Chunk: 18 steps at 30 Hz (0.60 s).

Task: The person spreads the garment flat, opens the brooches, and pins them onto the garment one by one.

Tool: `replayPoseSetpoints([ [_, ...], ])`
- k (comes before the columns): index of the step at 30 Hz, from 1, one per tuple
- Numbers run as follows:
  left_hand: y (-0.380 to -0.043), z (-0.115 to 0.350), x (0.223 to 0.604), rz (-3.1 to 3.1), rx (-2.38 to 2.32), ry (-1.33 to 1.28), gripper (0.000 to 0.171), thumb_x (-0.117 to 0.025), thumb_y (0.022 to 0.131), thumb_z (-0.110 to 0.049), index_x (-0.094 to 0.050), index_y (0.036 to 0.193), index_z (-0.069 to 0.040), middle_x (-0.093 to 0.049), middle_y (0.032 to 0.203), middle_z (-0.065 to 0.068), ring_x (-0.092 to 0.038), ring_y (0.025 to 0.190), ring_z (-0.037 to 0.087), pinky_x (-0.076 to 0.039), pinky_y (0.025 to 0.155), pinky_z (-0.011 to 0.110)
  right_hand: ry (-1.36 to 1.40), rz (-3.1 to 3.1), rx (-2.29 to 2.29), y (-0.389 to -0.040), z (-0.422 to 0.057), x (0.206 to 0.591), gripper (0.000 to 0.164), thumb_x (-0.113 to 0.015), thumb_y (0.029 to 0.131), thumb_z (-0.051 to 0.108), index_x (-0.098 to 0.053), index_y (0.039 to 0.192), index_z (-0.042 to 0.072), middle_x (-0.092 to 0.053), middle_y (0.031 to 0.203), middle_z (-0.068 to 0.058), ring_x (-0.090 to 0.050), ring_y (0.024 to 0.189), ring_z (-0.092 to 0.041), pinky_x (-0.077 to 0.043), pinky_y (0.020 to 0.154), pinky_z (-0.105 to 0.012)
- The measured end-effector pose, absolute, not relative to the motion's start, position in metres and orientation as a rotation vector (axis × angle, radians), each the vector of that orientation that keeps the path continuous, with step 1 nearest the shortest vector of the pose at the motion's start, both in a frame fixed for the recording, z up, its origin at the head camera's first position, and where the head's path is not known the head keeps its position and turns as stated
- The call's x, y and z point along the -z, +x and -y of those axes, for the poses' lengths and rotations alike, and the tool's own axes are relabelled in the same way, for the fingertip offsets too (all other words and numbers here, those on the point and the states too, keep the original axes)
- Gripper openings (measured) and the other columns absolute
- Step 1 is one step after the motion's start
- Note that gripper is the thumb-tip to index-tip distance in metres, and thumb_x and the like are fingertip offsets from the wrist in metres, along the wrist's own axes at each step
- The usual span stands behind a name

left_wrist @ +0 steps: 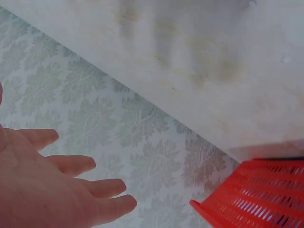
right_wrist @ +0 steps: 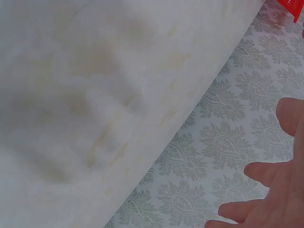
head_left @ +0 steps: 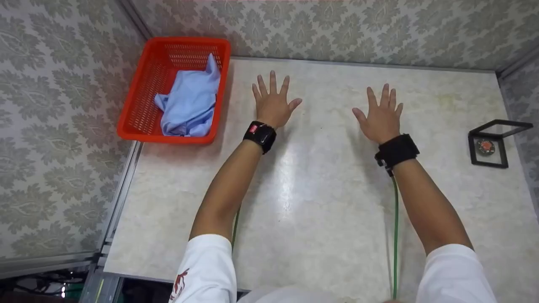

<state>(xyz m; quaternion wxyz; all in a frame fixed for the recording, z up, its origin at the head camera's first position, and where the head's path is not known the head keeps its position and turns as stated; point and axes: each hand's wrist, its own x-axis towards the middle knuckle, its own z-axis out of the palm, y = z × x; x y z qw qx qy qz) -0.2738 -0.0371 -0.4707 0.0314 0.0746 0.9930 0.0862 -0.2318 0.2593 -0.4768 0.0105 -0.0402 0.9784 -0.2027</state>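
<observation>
Both hands are held out over the table with fingers straight and spread, palms down, holding nothing. The left hand (head_left: 273, 105) is nearest to a red plastic basket (head_left: 223, 84), a little to its right. In the basket lies a crumpled light blue cloth (head_left: 189, 101). The right hand (head_left: 382, 120) is farther right, apart from any object. In the left wrist view the left fingers (left_wrist: 71, 164) are spread, with the basket's slotted wall (left_wrist: 256, 194) at lower right. The right fingers (right_wrist: 261, 173) also look spread in the right wrist view.
A small black-framed case (head_left: 488, 164) stands with its lid up at the table's right side, a round red-and-dark item (head_left: 486, 146) inside. Green cables (head_left: 396, 235) run from the wristbands along the forearms. Patterned walls (head_left: 303, 29) border the pale table (head_left: 328, 235) at back and sides.
</observation>
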Motion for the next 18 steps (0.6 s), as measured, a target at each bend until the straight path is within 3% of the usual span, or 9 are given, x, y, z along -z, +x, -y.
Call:
replayPoseSetpoints([
  [10,-0.280,0.088,0.427,-3.072,-0.357,0.199,0.071,-0.034,0.105,-0.057,-0.012,0.163,-0.024,0.003,0.168,0.015,0.008,0.151,0.044,0.007,0.119,0.056,-0.101,-3.027,0.614,-0.223,-0.268,0.489,0.074,-0.046,0.105,0.048,-0.021,0.160,0.005,0.002,0.162,-0.034,0.005,0.149,-0.050,-0.001,0.111,-0.074],
  [15,-0.291,0.136,0.407,-3.103,-0.413,0.077,0.060,-0.038,0.109,-0.032,-0.017,0.162,-0.017,-0.001,0.167,0.017,0.004,0.150,0.047,0.003,0.119,0.059,-0.086,-3.011,0.622,-0.218,-0.273,0.492,0.075,-0.045,0.105,0.049,-0.019,0.160,0.006,0.004,0.162,-0.034,0.006,0.149,-0.051,0.000,0.110,-0.075],
  [18,-0.299,0.165,0.399,-3.049,-0.373,-0.051,0.062,-0.040,0.107,-0.016,-0.013,0.163,-0.018,0.000,0.167,0.018,0.005,0.149,0.051,0.004,0.117,0.062,-0.082,-3.003,0.629,-0.216,-0.276,0.493,0.076,-0.043,0.105,0.050,-0.018,0.161,0.006,0.005,0.161,-0.034,0.007,0.148,-0.051,0.001,0.110,-0.075],
])
